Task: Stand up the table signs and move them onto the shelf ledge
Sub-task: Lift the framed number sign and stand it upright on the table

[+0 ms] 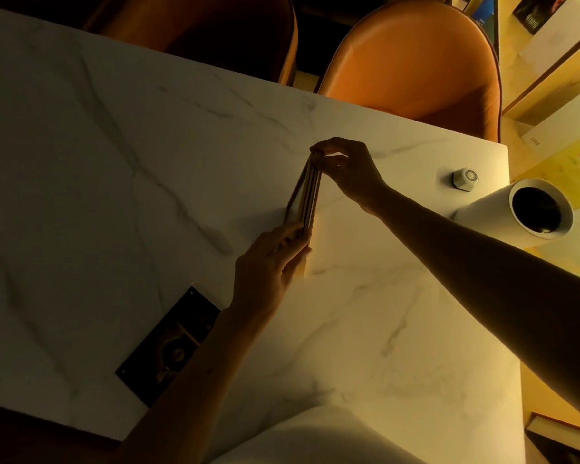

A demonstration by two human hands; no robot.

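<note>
- Now the table signs [304, 195] are pinched on edge as one thin stack, so they can be stood up together.
- The far end is held by the right hand [347, 169], the near end by the left hand [268, 262]; each grip is closed on the stack.
- The stack is rested on the marble surface [114, 162], near the middle.
- A white cup [529, 211] and a small knob [465, 177] are left well apart, by the shelf side.

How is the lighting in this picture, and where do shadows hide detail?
Head view: dim, warm yellow light from the right; the table is bright there, dark at left. Both hands and the signs are in shadow. The wide lens bends the table edges.
</note>
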